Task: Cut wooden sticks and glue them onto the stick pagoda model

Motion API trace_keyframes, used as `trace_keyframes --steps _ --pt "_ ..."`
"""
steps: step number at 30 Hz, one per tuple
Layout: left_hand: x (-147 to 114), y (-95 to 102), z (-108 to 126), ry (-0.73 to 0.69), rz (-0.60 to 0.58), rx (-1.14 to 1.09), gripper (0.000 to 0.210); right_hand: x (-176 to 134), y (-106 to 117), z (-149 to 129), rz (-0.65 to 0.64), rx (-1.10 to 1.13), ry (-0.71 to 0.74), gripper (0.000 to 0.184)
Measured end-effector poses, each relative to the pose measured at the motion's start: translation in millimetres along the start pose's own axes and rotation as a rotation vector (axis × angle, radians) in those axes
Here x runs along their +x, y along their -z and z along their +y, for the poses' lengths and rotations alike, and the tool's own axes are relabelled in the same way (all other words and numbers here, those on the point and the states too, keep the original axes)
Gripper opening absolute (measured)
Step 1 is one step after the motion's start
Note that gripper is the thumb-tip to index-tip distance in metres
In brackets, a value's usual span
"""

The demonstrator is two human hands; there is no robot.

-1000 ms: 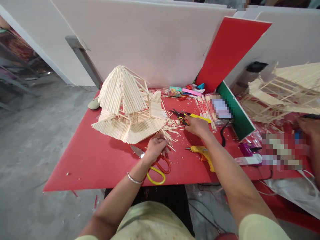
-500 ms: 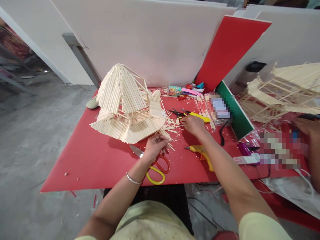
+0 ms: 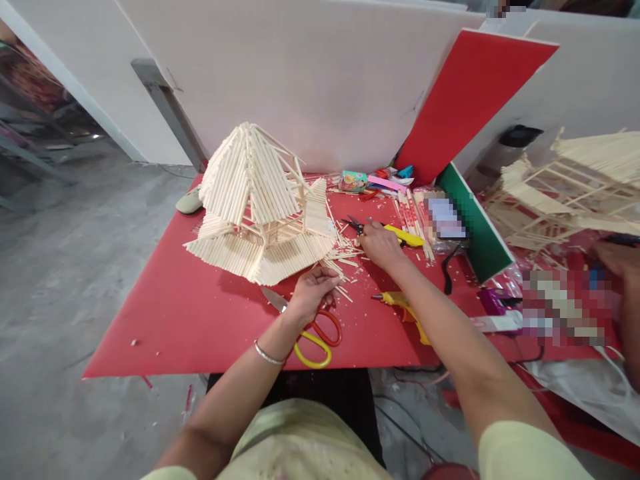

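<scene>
My right hand [image 3: 383, 245] closes over the handles of small black-jawed pliers [image 3: 354, 224], whose tips point left. A yellow utility knife [image 3: 407, 236] lies just beside its knuckles. My left hand [image 3: 313, 293] is pinched, thumb against fingertips; whatever it holds is too small to make out. Under that wrist, large scissors [image 3: 313, 353] with one red and one yellow loop lie on the red table [image 3: 165, 320]. Ahead of my left hand stands a pavilion model [image 3: 260, 200] built from pale wooden sticks, its roof partly bare. Loose stick pieces [image 3: 345, 255] are scattered between my hands.
A yellow glue gun [image 3: 405, 310] lies below my right forearm. Farther right are a phone [image 3: 447, 218], a green board [image 3: 473, 223] and another stick model [image 3: 565, 193]. A co-worker's hand [image 3: 617, 260] is at the right edge. A white panel [image 3: 300, 80] rises behind the table.
My right hand has shifted slightly and now covers the pliers' handles more fully. My left hand keeps its pinch in nearly the same place. The whole view has moved a little.
</scene>
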State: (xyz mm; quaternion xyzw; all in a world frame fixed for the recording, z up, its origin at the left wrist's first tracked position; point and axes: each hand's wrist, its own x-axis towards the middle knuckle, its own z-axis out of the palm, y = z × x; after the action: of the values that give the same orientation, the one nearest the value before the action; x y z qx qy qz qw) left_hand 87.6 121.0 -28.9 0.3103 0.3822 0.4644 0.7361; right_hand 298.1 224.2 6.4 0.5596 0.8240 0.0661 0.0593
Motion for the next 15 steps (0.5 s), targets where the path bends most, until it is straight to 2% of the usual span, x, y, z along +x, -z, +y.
trace_keyframes --steps 3,6,11,15 --pt "2 0.7 -3 -0.03 0.021 0.032 0.038 2 4 2 -0.019 0.017 0.054 0.041" --pt "5 3.2 -9 -0.056 0.063 0.163 0.034 2 6 1 -0.034 0.039 0.069 0.039" --pt "6 8.4 -14 -0.108 0.216 0.469 0.026 -2 3 -5 -0.065 0.081 -0.03 0.04" --pt "2 8.2 -10 -0.286 0.266 0.609 0.022 -2 5 -3 -0.114 0.099 -0.128 0.041"
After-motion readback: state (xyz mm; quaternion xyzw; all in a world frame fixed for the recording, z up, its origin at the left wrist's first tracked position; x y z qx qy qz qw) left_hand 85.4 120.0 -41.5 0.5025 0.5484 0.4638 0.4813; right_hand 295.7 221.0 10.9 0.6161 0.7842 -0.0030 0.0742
